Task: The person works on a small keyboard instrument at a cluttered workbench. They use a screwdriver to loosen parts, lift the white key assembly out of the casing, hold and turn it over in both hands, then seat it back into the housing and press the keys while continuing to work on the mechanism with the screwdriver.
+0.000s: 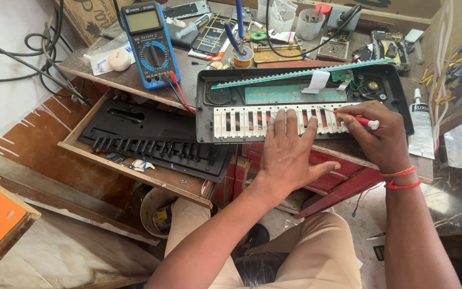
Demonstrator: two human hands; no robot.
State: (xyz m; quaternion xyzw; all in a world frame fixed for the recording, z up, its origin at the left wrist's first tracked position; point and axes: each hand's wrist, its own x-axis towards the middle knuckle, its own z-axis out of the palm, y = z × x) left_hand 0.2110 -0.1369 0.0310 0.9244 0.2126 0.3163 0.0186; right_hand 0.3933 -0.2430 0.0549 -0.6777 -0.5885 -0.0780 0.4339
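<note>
An opened black keyboard case [402, 96] lies on the workbench with its white key strip [241, 122] and green circuit boards [279, 94] showing. My left hand [287, 155] rests flat on the white keys, fingers spread, pressing them down. My right hand [378, 134] grips a red-and-white screwdriver [363, 121], whose thin tip points left onto the right part of the key strip. A white ribbon cable [317, 81] bends over the boards.
A blue multimeter [149, 45] with red and black leads stands at the left. The black keyboard cover [156, 142] lies in an open wooden drawer. Pliers, a solder spool, plastic cups and loose boards crowd the back. A white glue bottle [419, 128] lies at the right edge.
</note>
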